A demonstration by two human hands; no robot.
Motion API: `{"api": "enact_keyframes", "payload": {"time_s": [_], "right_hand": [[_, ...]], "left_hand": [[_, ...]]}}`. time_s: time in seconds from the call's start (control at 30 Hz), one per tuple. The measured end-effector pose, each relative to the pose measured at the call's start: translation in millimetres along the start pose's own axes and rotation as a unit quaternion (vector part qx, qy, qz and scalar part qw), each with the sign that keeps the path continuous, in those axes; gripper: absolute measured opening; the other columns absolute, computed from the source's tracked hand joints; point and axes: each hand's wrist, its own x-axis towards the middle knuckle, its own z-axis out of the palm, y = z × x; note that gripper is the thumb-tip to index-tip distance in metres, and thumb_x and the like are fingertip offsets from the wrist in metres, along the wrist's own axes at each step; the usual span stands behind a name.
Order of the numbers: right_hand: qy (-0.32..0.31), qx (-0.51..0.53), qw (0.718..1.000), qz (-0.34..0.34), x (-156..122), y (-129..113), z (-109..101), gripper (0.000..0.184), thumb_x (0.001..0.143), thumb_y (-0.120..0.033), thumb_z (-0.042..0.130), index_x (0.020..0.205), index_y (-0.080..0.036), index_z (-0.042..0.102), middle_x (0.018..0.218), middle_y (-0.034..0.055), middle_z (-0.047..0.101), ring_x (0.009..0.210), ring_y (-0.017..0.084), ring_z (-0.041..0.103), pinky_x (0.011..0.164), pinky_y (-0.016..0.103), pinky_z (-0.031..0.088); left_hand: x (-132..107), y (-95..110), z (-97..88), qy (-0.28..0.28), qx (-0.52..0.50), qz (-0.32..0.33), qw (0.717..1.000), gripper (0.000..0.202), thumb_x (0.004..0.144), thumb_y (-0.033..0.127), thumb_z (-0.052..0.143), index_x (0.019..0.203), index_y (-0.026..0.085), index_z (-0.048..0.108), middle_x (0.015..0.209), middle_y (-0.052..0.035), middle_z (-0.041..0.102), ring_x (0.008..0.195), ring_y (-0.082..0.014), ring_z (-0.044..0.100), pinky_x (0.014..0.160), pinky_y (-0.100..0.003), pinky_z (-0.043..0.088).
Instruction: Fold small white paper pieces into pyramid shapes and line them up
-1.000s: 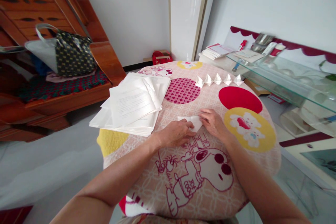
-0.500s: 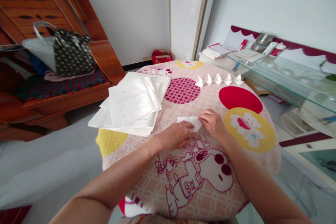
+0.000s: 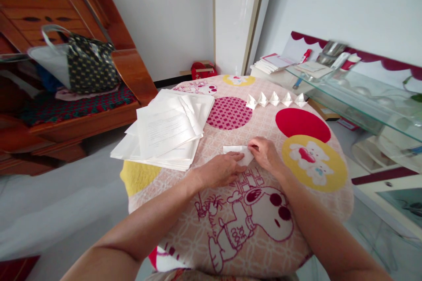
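Observation:
A small piece of folded white paper lies on the patterned tablecloth in front of me, its long edge facing away. My left hand holds it from the left, fingers laid over the paper and thumb near its lower edge. At the upper right corner, my right hand pinches the paper between thumb and fingertips. Both hands partly cover the sheet. Beyond them, a row of several small folded paper shapes with pointed tips stands near the far right edge of the table.
A stack of white paper sheets, the top one printed, lies left on the round table covered by a tablecloth. To the right is a glass shelf with cups and papers. A wooden bench bears a dotted bag.
My right fingertips have shifted very slightly left along the paper's upper edge. My left hand and the paper stay in place.

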Motion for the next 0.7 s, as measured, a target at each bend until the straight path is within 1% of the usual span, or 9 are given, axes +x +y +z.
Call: {"api": "enact_keyframes", "payload": {"time_s": [0.1,0.17,0.3,0.47,0.57,0.7], "right_hand": [[-0.003,-0.002,1.0,-0.014,2.6,0.3,4.9,0.012,0.088,-0.01,0.064,0.081,-0.019,0.068,0.085,0.0064,0.071,0.082,0.021,0.063,0.076,0.032,0.047],[-0.006,-0.008,1.0,-0.029,4.8,0.3,7.5,0.012,0.086,-0.009,0.067,0.079,-0.019,0.068,0.085,0.0063,0.071,0.083,0.021,0.063,0.077,0.032,0.046],[-0.017,-0.004,0.998,-0.057,4.9,-0.5,8.3,0.02,0.087,-0.006,0.063,0.072,-0.019,0.068,0.079,0.0051,0.068,0.08,0.02,0.061,0.075,0.031,0.045],[-0.016,-0.006,0.995,-0.098,-3.4,-3.0,5.0,0.024,0.089,-0.006,0.058,0.072,-0.02,0.069,0.079,0.0053,0.066,0.083,0.021,0.059,0.076,0.033,0.045],[-0.023,-0.001,0.994,-0.111,-8.0,-4.0,3.9,0.026,0.091,-0.006,0.056,0.074,-0.02,0.07,0.08,0.0057,0.066,0.085,0.021,0.059,0.077,0.033,0.045],[-0.034,-0.007,0.992,-0.123,-12.1,-2.8,4.5,0.027,0.092,-0.006,0.056,0.075,-0.019,0.071,0.079,0.0063,0.065,0.083,0.021,0.059,0.075,0.033,0.045]], "left_hand": [[0.1,-0.3,-0.7,-0.003,-0.001,-0.003,1.0,0.032,0.096,0.025,0.065,0.128,0.023,0.069,0.151,-0.0161,0.055,0.139,-0.0331,0.055,0.107,-0.045,0.053],[0.2,-0.6,-0.7,-0.006,-0.004,-0.002,1.0,0.031,0.096,0.025,0.065,0.127,0.023,0.07,0.15,-0.0161,0.055,0.136,-0.0328,0.058,0.106,-0.045,0.054],[0.6,-1.4,0.8,0.008,-0.012,0.0,1.0,0.033,0.096,0.024,0.065,0.128,0.024,0.07,0.146,-0.0141,0.058,0.133,-0.0313,0.06,0.106,-0.043,0.054],[0.1,1.0,0.4,0.013,-0.008,-0.006,1.0,0.03,0.096,0.023,0.063,0.125,0.024,0.07,0.135,-0.0119,0.062,0.122,-0.0286,0.065,0.098,-0.039,0.056],[-0.1,3.6,-0.8,0.012,0.007,-0.008,1.0,0.027,0.097,0.023,0.062,0.122,0.023,0.071,0.129,-0.0113,0.063,0.117,-0.0276,0.066,0.095,-0.039,0.056],[0.2,6.9,-0.7,0.005,0.026,-0.016,1.0,0.029,0.097,0.022,0.061,0.124,0.022,0.07,0.124,-0.0115,0.065,0.11,-0.0277,0.068,0.089,-0.038,0.057]]}}
